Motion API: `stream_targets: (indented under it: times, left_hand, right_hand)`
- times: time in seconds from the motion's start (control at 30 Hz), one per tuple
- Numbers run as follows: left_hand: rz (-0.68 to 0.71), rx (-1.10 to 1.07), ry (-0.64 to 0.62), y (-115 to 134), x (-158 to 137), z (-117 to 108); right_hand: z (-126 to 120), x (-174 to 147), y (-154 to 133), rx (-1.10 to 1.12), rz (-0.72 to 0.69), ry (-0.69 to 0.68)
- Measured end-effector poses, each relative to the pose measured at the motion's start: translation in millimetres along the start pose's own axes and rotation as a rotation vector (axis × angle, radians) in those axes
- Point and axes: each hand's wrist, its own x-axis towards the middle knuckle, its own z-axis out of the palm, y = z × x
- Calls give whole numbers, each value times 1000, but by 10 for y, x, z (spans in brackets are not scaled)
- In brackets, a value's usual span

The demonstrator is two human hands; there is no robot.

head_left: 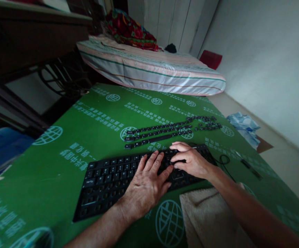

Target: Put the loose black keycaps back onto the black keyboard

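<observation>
At centre frame, the black plastic keyboard (122,171) is apparently steadied by the spread-fingered left hand (147,184), while any grasp by the bent-fingered right hand (193,162) cannot be told.

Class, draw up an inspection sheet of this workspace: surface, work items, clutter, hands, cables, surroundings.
Surface: green board, printed with globes and lettering.
Work items: black keyboard, nearer rows missing keycaps; loose keycaps lined up beyond it, some clustered at right.
Clutter: beige cloth on the near side; slim dark object at right, type unclear.
Hands: left hand spread over keyboard; right hand with bent fingers there, grip unclear.
Cables: black cable looped beside keyboard.
Surroundings: striped mattress beyond; pale wall right.
</observation>
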Motion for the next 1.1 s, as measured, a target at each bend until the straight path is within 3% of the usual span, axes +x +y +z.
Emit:
stream_targets:
  times: [0.37,0.77,1.1]
  left_hand:
    - [-1,-2,4,5,8,0]
    - [-6,1,3,-3,15,19]
    - [-1,0,-4,0,18,2]
  right_hand:
    - [25,-8,-26,-31,-10,29]
    - [-76,37,-140,-235,-133,-146]
    - [-86,45,-214,-313,-139,-180]
